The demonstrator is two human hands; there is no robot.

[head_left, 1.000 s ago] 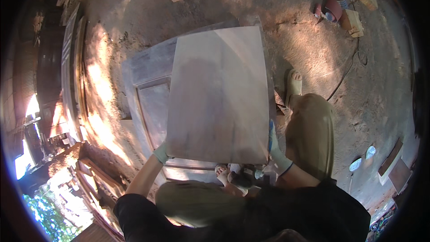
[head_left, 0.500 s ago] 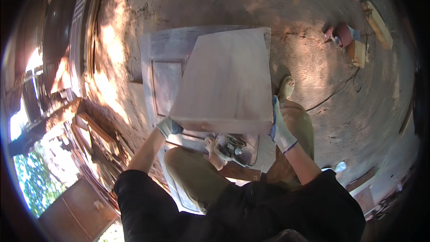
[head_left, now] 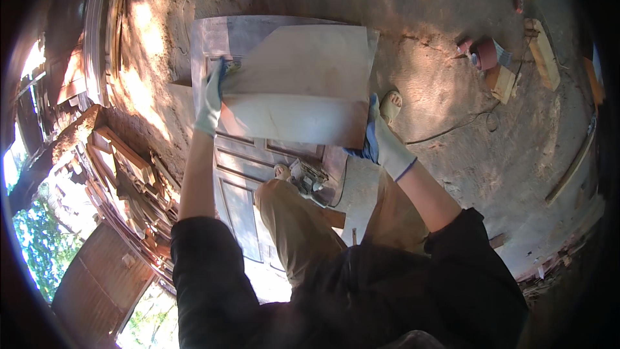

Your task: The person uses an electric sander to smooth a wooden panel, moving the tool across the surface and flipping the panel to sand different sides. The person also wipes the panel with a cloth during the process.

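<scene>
A broad, pale wooden board (head_left: 303, 58) with a deep front side hangs tilted in front of me, between my two hands. Its front part is smeared by motion. My left hand (head_left: 210, 100), in a white glove with a dark blue palm, is closed on the left edge. At the front right corner my right hand (head_left: 386, 142), in a matching glove, grips the other edge, its fingers partly hidden below. Under the board lies a panelled wooden door (head_left: 226, 155), mostly covered at its far end.
A grey power tool (head_left: 307, 178) rests by one of my feet on the near side. To the right are a reddish-brown abrasive roll (head_left: 487, 53) and wood blocks (head_left: 542, 55), with a cord (head_left: 445, 134) on the ground. Stacked timber scraps (head_left: 129, 174) fill the left side.
The board has shifted a little left and tipped so its front side shows more. My left hand has slid up along the left edge from the front corner.
</scene>
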